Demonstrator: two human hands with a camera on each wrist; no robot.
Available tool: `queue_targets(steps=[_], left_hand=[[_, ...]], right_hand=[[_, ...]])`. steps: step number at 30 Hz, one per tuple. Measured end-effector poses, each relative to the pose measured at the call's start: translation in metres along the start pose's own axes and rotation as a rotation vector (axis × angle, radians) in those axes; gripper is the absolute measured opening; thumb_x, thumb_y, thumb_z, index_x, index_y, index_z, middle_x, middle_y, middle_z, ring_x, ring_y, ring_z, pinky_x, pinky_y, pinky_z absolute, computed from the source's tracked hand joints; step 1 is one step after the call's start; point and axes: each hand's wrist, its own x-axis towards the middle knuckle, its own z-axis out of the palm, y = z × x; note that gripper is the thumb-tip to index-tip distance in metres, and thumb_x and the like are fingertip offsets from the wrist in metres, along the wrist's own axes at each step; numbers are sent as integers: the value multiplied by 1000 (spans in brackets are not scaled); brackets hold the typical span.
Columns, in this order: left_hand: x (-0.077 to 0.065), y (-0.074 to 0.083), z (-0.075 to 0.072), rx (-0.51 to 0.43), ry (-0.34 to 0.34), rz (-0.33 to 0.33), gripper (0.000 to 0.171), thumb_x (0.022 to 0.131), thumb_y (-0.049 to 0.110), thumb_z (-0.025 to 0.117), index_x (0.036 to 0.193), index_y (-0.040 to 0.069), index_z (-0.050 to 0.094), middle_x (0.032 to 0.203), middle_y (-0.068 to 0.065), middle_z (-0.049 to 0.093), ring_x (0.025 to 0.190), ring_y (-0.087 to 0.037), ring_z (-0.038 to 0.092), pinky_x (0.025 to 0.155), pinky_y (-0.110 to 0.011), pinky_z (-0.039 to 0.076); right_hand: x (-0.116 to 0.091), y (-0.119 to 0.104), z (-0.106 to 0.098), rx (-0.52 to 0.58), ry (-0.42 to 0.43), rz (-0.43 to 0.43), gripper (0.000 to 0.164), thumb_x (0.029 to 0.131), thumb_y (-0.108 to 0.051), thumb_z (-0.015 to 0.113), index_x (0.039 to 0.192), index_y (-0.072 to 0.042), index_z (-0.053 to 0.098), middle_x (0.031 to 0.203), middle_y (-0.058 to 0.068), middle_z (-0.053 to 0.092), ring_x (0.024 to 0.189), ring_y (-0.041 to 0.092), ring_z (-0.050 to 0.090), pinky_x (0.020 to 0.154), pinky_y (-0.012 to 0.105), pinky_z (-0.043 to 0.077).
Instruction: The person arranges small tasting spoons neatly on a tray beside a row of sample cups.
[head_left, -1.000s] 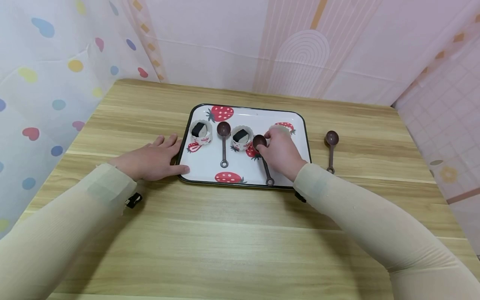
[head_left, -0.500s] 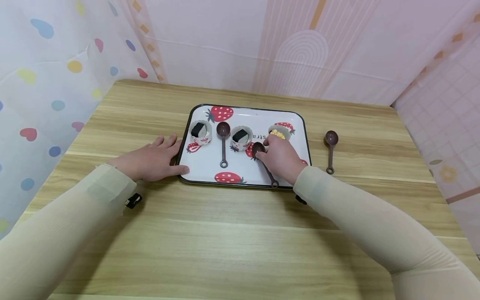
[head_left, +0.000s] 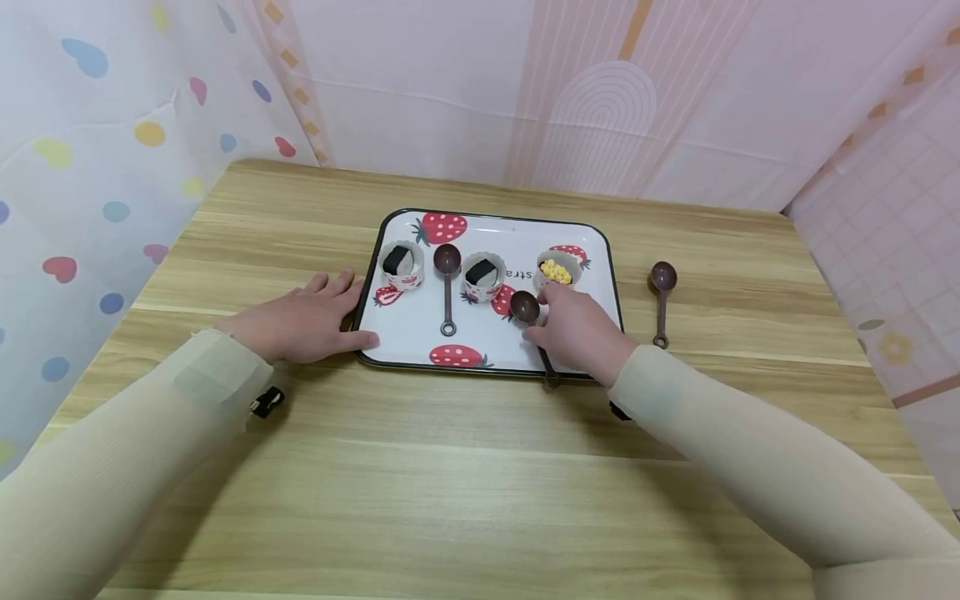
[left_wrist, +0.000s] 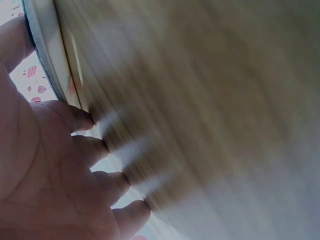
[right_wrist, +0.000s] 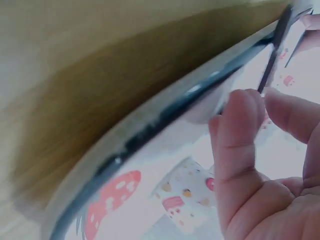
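My right hand (head_left: pixel 581 329) pinches the handle of a brown measuring spoon (head_left: pixel 525 308) between thumb and fingers, over the right half of a white strawberry-print tray (head_left: pixel 405 340). The handle's ring end reaches past the tray's front rim. In the right wrist view, the thumb and fingertips meet on the dark handle. My left hand (head_left: pixel 311 323) lies palm down at the tray's left edge, fingers spread on the table and thumb over the rim. Just beyond the right hand stands a paper cup (head_left: pixel 574 262) with yellow bits (head_left: pixel 555 271) inside.
Two more paper cups (head_left: pixel 409 282) on the tray hold black-and-white pieces (head_left: pixel 480 272). Between them lies another brown measuring spoon (head_left: pixel 447 260). A third spoon (head_left: pixel 663 277) lies on the wooden table (head_left: pixel 420 475), right of the tray. Patterned cloth (head_left: pixel 450 83) hangs behind.
The right hand has drawn back toward the front right with the spoon, whose ring end has passed the tray's front rim. The cup of yellow bits has come into view. The left hand stays still.
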Motion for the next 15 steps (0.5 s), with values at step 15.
queue_targets(steps=[15], left_hand=[[0,1,0,3,-7,-7,110,98,75,51,167,-1,15,173,-32,6,154,-65,6,123,-76,16]], right_hand=[[-11,4,4,-201,-24,-91,20,101,-27,68,96,-8,73,78,3,69,73,18,62,65,29,49]])
